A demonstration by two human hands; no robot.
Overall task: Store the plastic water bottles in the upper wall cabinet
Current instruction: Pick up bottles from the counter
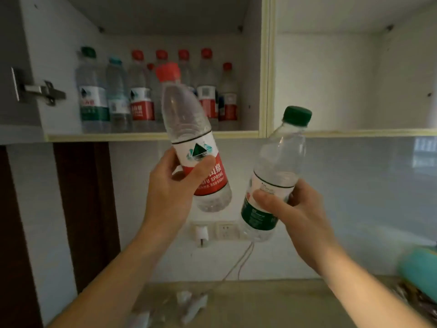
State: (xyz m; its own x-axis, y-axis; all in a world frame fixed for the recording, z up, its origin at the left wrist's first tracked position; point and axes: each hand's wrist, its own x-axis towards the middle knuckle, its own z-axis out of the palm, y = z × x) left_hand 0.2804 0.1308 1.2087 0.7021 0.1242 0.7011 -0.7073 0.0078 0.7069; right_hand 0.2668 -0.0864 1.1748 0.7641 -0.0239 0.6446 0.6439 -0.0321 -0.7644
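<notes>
Home kitchen: open wall cabinet (pixel 151 136), tiled backsplash (pixel 354 185), wall socket (pixel 225 229), countertop (pixel 260 301).

Just one head cam, wide-angle, tilted up at the open wall cabinet (pixel 151 136) from close range, countertop (pixel 260 301) below; edges look kinda blurry.

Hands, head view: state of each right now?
Left hand: holding the red-capped bottle, fingers wrapped round its label.
Right hand: holding the green-capped bottle, gripped low on its label.
</notes>
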